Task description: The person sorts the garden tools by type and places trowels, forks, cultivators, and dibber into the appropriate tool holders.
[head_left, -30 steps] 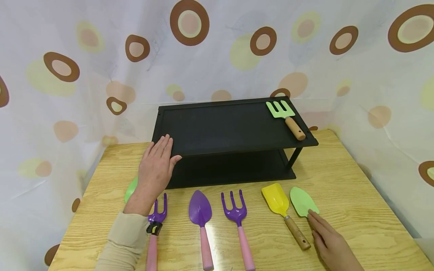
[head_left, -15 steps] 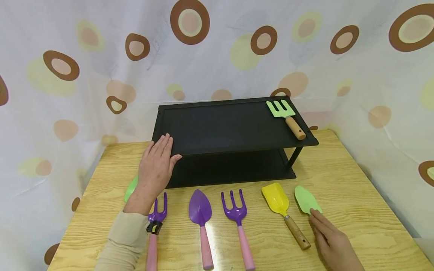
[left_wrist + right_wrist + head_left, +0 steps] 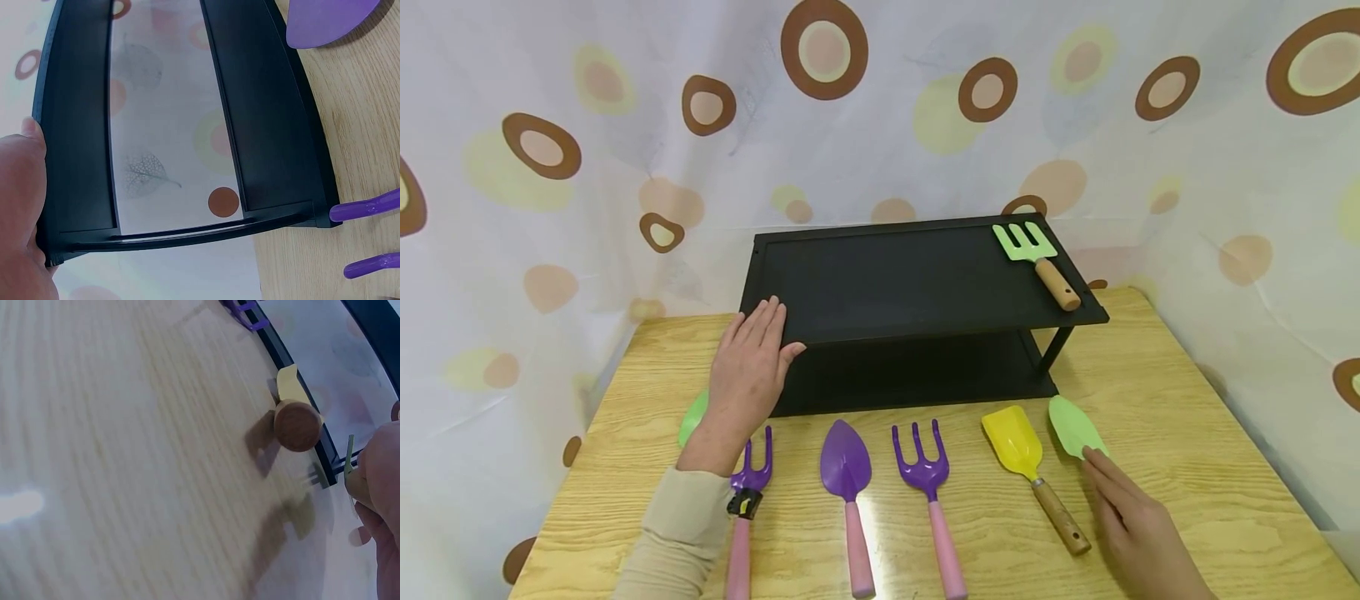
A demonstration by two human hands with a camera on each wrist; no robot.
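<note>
Being pinched by the right hand [image 3: 1138, 525], the green trowel [image 3: 1074, 427] is best eased past the black shelf's [image 3: 887, 283] near-right corner, its near-left steadied by the straight-fingered left hand [image 3: 747, 375].

booth-like spot: patterned sheeting [image 3: 857, 150], wooden table [image 3: 1180, 442]

Right hand [image 3: 1138, 517] now sits farther forward than a second ago, light-green trowel [image 3: 1073, 427] with it, blade tip closer to lower right front corner of black rack [image 3: 887, 283].
</note>
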